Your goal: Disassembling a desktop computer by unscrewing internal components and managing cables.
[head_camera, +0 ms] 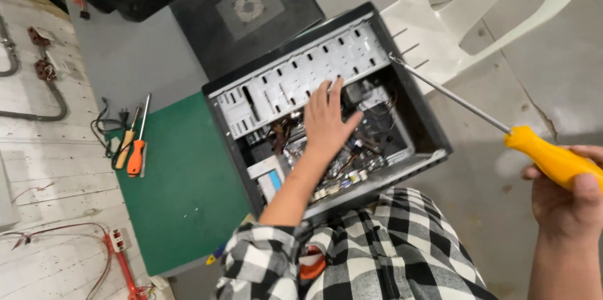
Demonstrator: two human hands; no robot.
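An open black computer case [422, 125] lies on its side on the bench, its metal drive cage and wiring exposed. My left hand [326, 121] reaches inside it, fingers spread flat over the cables and board, holding nothing that I can see. My right hand [565, 202], out to the right and clear of the case, grips the yellow handle of a long screwdriver [553, 158]. Its steel shaft runs up-left, and the tip sits by the case's upper right corner. My checked black-and-white sleeve covers the lower middle.
A green mat [182, 193] lies left of the case with two orange-handled screwdrivers [135, 149] and a black cable. A dark side panel [245, 11] rests behind the case. A white plastic chair [490, 11] stands at the upper right. Red wires [119, 262] trail at the lower left.
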